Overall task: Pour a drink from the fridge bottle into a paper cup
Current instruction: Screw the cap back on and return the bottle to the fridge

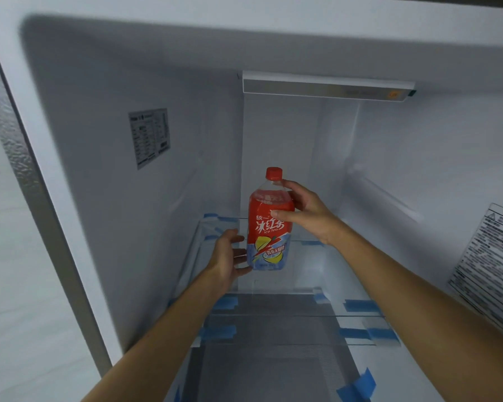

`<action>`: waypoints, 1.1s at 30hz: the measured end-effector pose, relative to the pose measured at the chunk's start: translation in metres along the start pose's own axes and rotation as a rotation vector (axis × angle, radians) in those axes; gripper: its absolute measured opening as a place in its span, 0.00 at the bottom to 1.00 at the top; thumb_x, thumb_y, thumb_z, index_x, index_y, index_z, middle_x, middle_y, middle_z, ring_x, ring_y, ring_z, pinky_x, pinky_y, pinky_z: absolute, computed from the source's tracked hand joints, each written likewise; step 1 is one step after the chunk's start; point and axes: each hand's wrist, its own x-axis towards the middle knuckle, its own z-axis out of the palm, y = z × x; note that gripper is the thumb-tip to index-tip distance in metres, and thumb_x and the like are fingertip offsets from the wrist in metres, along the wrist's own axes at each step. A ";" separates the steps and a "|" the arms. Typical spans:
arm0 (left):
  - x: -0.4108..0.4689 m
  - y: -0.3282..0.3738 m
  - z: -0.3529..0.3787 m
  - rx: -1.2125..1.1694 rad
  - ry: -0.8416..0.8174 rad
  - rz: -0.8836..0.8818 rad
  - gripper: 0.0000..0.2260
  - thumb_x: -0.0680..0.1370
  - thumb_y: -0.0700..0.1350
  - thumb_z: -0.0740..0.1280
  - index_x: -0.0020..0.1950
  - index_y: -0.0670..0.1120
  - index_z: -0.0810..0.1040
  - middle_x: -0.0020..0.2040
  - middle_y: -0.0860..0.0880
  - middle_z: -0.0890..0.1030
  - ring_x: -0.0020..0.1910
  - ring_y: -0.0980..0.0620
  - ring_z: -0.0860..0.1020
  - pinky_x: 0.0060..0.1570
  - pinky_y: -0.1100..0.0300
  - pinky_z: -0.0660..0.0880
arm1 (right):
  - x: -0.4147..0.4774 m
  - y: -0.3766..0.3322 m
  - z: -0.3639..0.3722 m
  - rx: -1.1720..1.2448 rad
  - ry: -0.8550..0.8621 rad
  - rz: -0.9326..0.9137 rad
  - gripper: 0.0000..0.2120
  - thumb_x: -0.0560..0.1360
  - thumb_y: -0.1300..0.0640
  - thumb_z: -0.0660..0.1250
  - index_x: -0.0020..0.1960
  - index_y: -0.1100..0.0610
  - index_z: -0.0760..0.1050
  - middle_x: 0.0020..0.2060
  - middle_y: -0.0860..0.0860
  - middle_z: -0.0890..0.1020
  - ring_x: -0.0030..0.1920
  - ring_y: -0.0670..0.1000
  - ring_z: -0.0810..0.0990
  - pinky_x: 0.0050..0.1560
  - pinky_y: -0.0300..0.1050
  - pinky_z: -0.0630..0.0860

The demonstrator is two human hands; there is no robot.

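Two forearms point(418, 300) reach into the fridge point(114, 242), the right hand point(308, 211) wrapped round the bottle point(269, 227) at its shoulder, the left hand point(225, 258) touching its lower side with loose fingers, the bottle upright on a glass shelf point(317, 274) edged with blue tape point(360, 305).

I can't read the sticker point(149, 138) at upper left: print too small. The label point(488, 265) at right runs off the frame edge. The right hand point(308, 211) hides the right side of the bottle point(269, 224).
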 end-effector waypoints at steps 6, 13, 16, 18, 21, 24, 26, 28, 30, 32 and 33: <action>-0.011 -0.002 -0.004 0.073 -0.002 0.020 0.16 0.84 0.49 0.56 0.66 0.40 0.73 0.62 0.37 0.78 0.59 0.41 0.78 0.56 0.49 0.75 | -0.015 -0.004 0.010 -0.105 0.082 0.013 0.35 0.71 0.50 0.75 0.75 0.49 0.65 0.66 0.50 0.77 0.64 0.51 0.76 0.61 0.52 0.77; -0.032 -0.005 -0.008 0.469 -0.087 0.153 0.22 0.79 0.52 0.66 0.69 0.43 0.70 0.66 0.42 0.75 0.59 0.44 0.74 0.62 0.47 0.73 | -0.052 -0.015 0.014 -0.424 0.118 0.067 0.29 0.77 0.52 0.70 0.74 0.57 0.65 0.61 0.56 0.78 0.58 0.52 0.78 0.60 0.50 0.76; -0.046 -0.003 -0.015 0.769 -0.189 0.314 0.21 0.82 0.51 0.64 0.74 0.46 0.68 0.67 0.47 0.76 0.60 0.48 0.75 0.64 0.51 0.73 | -0.075 -0.027 0.017 -0.610 0.094 0.109 0.27 0.80 0.51 0.66 0.75 0.58 0.64 0.63 0.57 0.77 0.58 0.52 0.77 0.59 0.46 0.74; -0.056 -0.001 -0.021 0.984 -0.250 0.401 0.22 0.82 0.53 0.63 0.75 0.47 0.67 0.69 0.47 0.75 0.63 0.47 0.75 0.62 0.55 0.71 | -0.090 -0.037 0.021 -0.693 0.069 0.137 0.28 0.80 0.51 0.65 0.76 0.58 0.62 0.65 0.58 0.76 0.60 0.54 0.76 0.61 0.47 0.73; -0.073 0.005 -0.035 1.267 -0.282 0.492 0.30 0.77 0.59 0.61 0.76 0.48 0.63 0.69 0.44 0.74 0.67 0.41 0.73 0.67 0.50 0.71 | -0.118 -0.054 0.032 -0.818 -0.008 0.181 0.29 0.81 0.50 0.64 0.77 0.58 0.60 0.70 0.59 0.72 0.66 0.55 0.73 0.64 0.47 0.70; -0.090 0.010 -0.047 1.460 -0.271 0.528 0.33 0.77 0.59 0.63 0.77 0.45 0.59 0.69 0.40 0.72 0.66 0.38 0.73 0.65 0.43 0.73 | -0.148 -0.071 0.045 -0.979 -0.084 0.286 0.33 0.81 0.45 0.62 0.79 0.57 0.55 0.76 0.58 0.64 0.73 0.57 0.67 0.72 0.50 0.65; -0.103 0.013 -0.051 1.546 -0.285 0.585 0.33 0.79 0.58 0.63 0.78 0.45 0.56 0.70 0.39 0.71 0.66 0.38 0.72 0.65 0.43 0.73 | -0.169 -0.081 0.054 -1.079 -0.121 0.363 0.35 0.81 0.41 0.60 0.80 0.55 0.52 0.76 0.59 0.63 0.73 0.59 0.66 0.72 0.53 0.65; -0.112 0.013 -0.055 1.608 -0.307 0.623 0.34 0.80 0.59 0.62 0.79 0.46 0.53 0.72 0.40 0.69 0.68 0.38 0.71 0.66 0.42 0.73 | -0.190 -0.092 0.061 -1.136 -0.143 0.416 0.35 0.81 0.40 0.59 0.80 0.54 0.50 0.77 0.59 0.60 0.74 0.60 0.64 0.72 0.54 0.65; -0.125 0.012 -0.058 1.669 -0.339 0.669 0.34 0.81 0.59 0.61 0.80 0.45 0.51 0.73 0.39 0.67 0.69 0.38 0.70 0.67 0.43 0.72 | -0.212 -0.102 0.067 -1.154 -0.132 0.454 0.36 0.81 0.40 0.59 0.81 0.54 0.49 0.77 0.58 0.60 0.74 0.59 0.63 0.72 0.56 0.64; -0.139 0.012 -0.060 1.737 -0.354 0.701 0.34 0.81 0.59 0.59 0.79 0.43 0.51 0.73 0.38 0.66 0.68 0.37 0.70 0.67 0.42 0.71 | -0.231 -0.110 0.072 -1.148 -0.108 0.479 0.36 0.81 0.39 0.59 0.81 0.54 0.50 0.76 0.58 0.62 0.73 0.59 0.64 0.71 0.56 0.65; -0.146 0.013 -0.061 1.751 -0.363 0.718 0.34 0.81 0.59 0.59 0.79 0.42 0.51 0.73 0.37 0.66 0.68 0.37 0.70 0.66 0.42 0.72 | -0.240 -0.114 0.074 -1.144 -0.097 0.494 0.36 0.81 0.39 0.59 0.81 0.54 0.50 0.75 0.58 0.62 0.73 0.59 0.65 0.71 0.56 0.65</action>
